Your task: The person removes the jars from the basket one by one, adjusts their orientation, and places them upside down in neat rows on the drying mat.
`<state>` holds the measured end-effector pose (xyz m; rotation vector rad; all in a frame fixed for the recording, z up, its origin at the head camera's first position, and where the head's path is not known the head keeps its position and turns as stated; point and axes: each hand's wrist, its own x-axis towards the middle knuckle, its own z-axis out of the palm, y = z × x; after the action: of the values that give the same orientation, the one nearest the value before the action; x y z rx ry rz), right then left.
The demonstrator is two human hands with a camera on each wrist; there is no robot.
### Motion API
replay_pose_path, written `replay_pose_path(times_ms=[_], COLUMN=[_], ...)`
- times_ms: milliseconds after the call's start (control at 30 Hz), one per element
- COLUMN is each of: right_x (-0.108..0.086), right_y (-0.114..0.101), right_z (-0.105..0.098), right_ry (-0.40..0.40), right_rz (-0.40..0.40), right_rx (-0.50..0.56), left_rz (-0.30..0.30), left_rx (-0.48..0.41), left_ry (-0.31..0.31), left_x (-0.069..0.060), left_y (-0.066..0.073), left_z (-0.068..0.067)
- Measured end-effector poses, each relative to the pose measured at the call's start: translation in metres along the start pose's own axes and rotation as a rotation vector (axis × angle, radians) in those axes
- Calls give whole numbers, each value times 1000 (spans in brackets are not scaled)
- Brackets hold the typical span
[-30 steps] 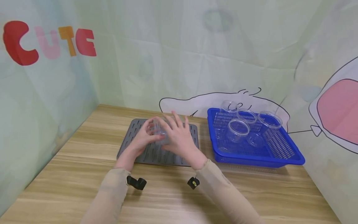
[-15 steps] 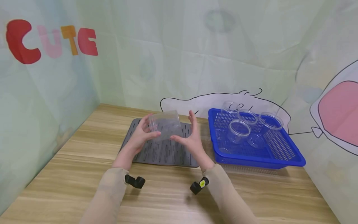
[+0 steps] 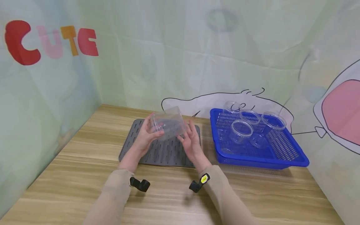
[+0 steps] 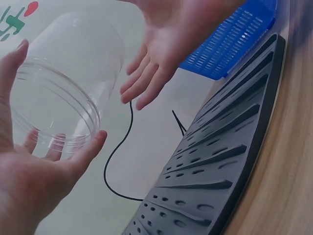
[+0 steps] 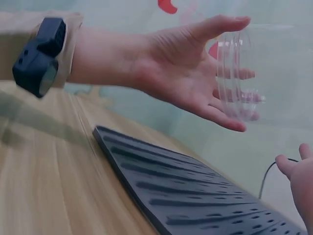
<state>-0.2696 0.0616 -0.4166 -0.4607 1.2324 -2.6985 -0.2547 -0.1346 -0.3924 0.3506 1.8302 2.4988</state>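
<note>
A clear plastic jar [image 3: 169, 122] lies tilted on its side in the air above a grey slotted mat [image 3: 160, 155]. My left hand [image 3: 144, 137] grips its ringed rim end, thumb on the near side and fingers behind; the left wrist view shows the jar [image 4: 98, 44] with its mouth toward that palm. Beside the jar's base end is my right hand [image 3: 192, 142], fingers spread. In the right wrist view only part of the right hand [image 5: 303, 181] shows, apart from the jar [image 5: 283, 73]; whether its fingertips touch is unclear.
A blue basket [image 3: 253, 162] stands to the right of the mat, with several clear jars [image 3: 241, 131] inside. Behind the wooden table [image 3: 84, 147] hangs a printed curtain [image 3: 180, 62]. Each wrist wears a small black camera.
The jar, at first mostly behind both hands, now shows between them, its base end tilted upward. My right hand drew away to the right, then came back closer to the base end.
</note>
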Motion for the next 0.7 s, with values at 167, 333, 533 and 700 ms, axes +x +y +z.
replay_pose_path(times_ms=[167, 333, 533, 700], right_x=[-4, -6, -2, -2], right_y=[8, 18, 26, 24], right_z=[11, 17, 15, 15], right_ry=[-11, -50, 4, 23], right_rz=[30, 11, -1, 4], right_rx=[129, 161, 178, 166], left_rz=[13, 22, 9, 6], left_rx=[-2, -5, -9, 2], left_ry=[-10, -3, 0, -13], left_x=[0, 0, 1, 1], left_y=[-3, -5, -6, -7], left_z=[3, 6, 7, 8])
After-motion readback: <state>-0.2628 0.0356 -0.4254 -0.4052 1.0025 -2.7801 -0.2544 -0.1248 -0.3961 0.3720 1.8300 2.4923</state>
